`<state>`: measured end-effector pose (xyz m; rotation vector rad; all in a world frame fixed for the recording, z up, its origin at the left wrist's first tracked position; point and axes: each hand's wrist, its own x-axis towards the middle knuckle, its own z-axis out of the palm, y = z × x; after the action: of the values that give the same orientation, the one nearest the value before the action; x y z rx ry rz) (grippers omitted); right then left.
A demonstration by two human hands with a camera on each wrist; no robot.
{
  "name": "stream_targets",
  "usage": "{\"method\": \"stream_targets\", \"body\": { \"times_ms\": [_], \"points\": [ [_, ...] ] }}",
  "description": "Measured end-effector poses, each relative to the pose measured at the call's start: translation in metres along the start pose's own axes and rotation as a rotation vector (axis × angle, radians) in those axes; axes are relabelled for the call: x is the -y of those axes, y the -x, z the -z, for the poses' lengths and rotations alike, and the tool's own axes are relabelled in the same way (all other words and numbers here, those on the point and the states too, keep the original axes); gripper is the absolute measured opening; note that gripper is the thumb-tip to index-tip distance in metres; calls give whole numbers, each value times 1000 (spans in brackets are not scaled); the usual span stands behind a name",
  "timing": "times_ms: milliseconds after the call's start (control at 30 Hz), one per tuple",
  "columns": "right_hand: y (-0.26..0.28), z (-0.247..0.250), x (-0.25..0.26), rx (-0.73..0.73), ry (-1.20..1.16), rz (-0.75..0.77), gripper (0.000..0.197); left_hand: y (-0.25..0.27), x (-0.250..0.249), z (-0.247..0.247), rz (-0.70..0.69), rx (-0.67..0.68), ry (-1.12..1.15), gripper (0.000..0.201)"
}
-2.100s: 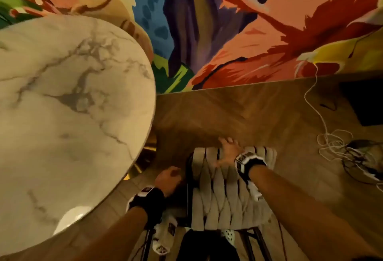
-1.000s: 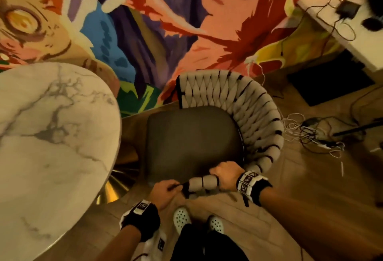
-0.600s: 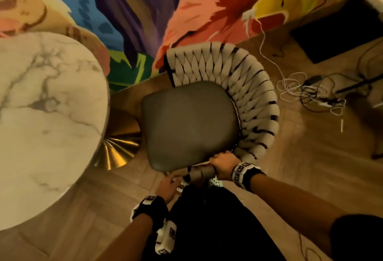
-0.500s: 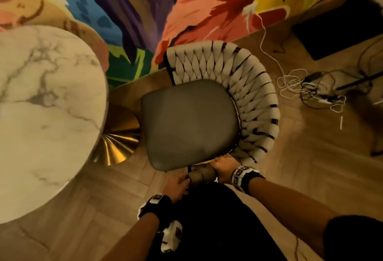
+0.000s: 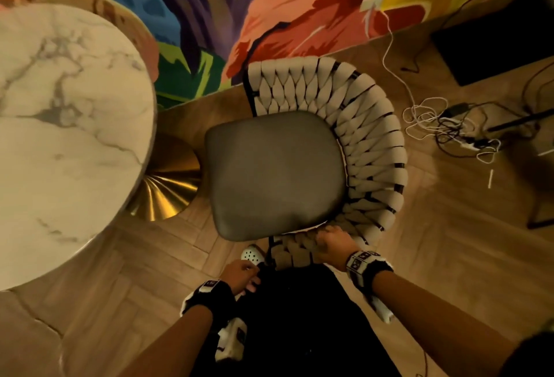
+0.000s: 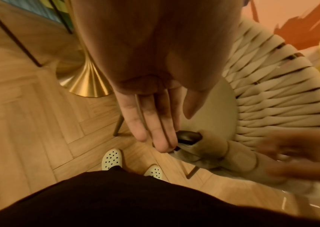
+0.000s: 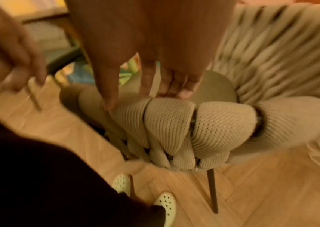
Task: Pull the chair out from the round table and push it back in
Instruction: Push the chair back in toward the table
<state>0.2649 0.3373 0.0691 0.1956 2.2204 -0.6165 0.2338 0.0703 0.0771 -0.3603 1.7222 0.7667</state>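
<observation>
The chair (image 5: pixel 275 176) has a grey seat and a woven beige back (image 5: pixel 371 143). It stands clear of the round marble table (image 5: pixel 60 137), its seat front facing the table's gold base (image 5: pixel 168 190). My right hand (image 5: pixel 329 243) rests on the near end of the woven rim. In the right wrist view its fingers (image 7: pixel 174 90) lie fairly straight over the rim (image 7: pixel 223 122), with the thumb touching the weave. My left hand (image 5: pixel 241 276) hangs just off the chair's end and holds nothing. In the left wrist view its fingers (image 6: pixel 155 122) are straight above the floor.
A painted mural wall (image 5: pixel 299 2) runs behind the chair. Tangled cables and a power strip (image 5: pixel 443 125) lie on the wood floor to the right, beside a black box (image 5: pixel 494 47). My white shoes (image 5: pixel 253 255) stand right at the chair's near end.
The chair has come out from the table and turned so its seat shows. My left hand has let go of the rim end and drawn back. My right hand's grip has loosened.
</observation>
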Motion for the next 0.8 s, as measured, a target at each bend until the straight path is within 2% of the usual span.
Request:
{"method": "stream_targets", "body": {
  "times_ms": [67,167,200,267,367,433,500,567,633,800],
  "points": [
    [9,10,-18,-144,-309,-95,24,2,-1,7,21,-28,-1,19],
    [21,13,-52,-396,-663,-357,10,4,-1,13,9,-39,-5,18],
    [23,13,-61,-444,-754,-432,12,3,-4,16,-6,-47,-4,17],
    [29,2,-75,-468,-924,-583,28,6,-9,18,-29,-57,-26,16],
    [41,-5,-80,-416,-1227,-806,48,9,-13,21,-42,-61,-28,18],
    [42,1,-83,-384,-1490,-810,62,11,-14,25,-32,-59,-40,17],
    [27,14,-91,-407,-1598,-721,65,12,-13,27,-2,-59,-47,17],
    [6,29,-103,-425,-1508,-666,55,12,-11,29,23,-56,-72,17],
    [-3,33,-108,-380,-1410,-656,47,16,-9,32,18,-75,-85,17],
    [-2,45,-104,-254,-1408,-618,45,21,-15,30,22,-101,-86,17]
  ]
}}
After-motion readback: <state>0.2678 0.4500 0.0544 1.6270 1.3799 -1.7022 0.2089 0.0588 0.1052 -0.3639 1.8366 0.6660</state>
